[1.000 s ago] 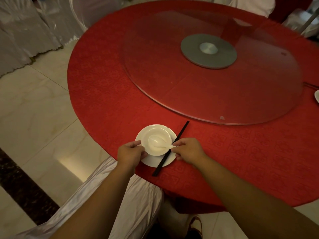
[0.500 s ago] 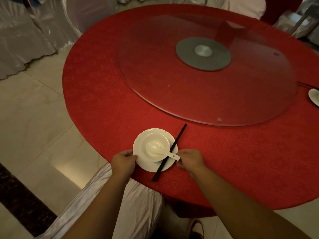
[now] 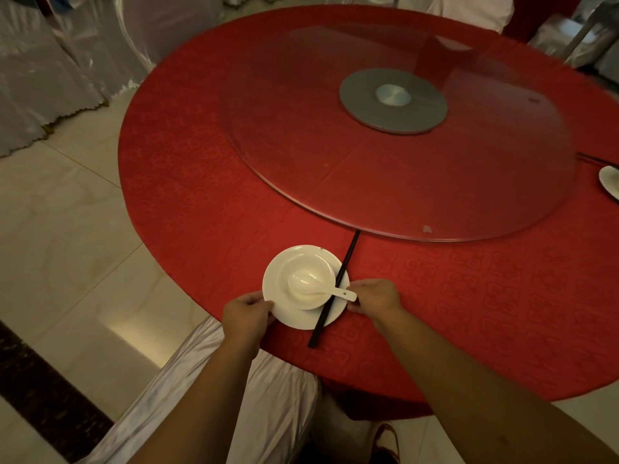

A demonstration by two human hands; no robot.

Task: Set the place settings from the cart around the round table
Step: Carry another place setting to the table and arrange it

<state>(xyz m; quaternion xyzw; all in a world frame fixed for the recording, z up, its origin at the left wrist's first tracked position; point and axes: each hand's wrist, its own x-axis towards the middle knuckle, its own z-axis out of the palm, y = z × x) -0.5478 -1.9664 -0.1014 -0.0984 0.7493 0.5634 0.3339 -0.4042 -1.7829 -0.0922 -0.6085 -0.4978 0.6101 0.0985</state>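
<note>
A white plate (image 3: 279, 269) lies near the front edge of the round table with a red cloth (image 3: 469, 296). A white bowl (image 3: 315, 262) sits on the plate, and a white spoon (image 3: 311, 285) rests in the bowl with its handle pointing right. Black chopsticks (image 3: 348, 254) lie slanted across the plate's right side. My left hand (image 3: 246, 314) grips the plate's left rim. My right hand (image 3: 376, 298) holds the plate's right rim, just under the spoon handle.
A large glass turntable (image 3: 301, 145) with a grey hub (image 3: 393, 100) covers the table's middle. Another white dish (image 3: 610, 182) shows at the right edge. A chair in a satin cover (image 3: 207, 380) stands below my arms. More covered chairs (image 3: 50, 72) stand at the left.
My right hand has let go of the spoon handle and dropped to the plate's right rim. My left hand has slid down along the left rim. The place setting stays put.
</note>
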